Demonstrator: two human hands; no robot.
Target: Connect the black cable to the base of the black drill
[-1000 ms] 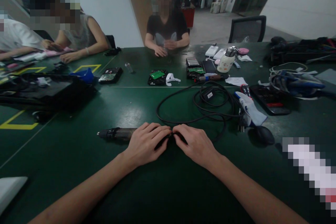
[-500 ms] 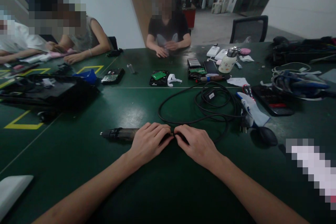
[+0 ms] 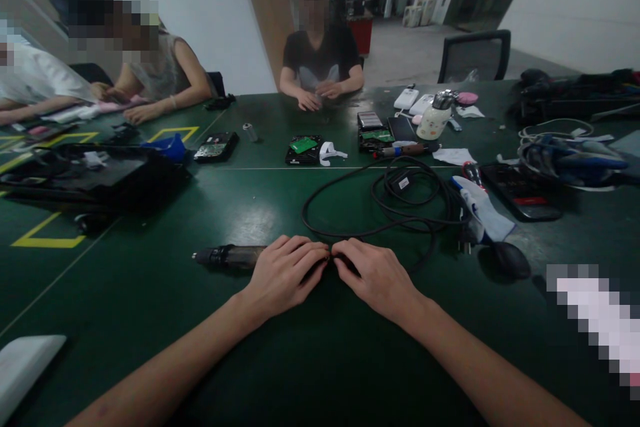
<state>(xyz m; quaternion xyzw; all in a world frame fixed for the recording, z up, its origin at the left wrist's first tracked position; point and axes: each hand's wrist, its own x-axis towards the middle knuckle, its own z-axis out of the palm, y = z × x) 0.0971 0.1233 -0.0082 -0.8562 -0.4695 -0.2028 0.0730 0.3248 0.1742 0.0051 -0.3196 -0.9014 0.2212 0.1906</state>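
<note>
The powered screwdriver (image 3: 235, 256) is laid roughly parallel to the far edge of the worktop (image 3: 260, 197), well in from it. Its rear body is grasped from above by the left hand (image 3: 287, 273), apparently so that rolling is prevented. By its tail end the right hand (image 3: 373, 273) is curled; whether anything is gripped cannot be told. Beyond, the black cable (image 3: 400, 221) is loosely coiled, probably so slack is allowed.

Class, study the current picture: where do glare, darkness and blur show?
Head view: pale glare on the table just beyond the tool; head view: the table darkens between the forearms; head view: the black case at left looks soft.
</note>
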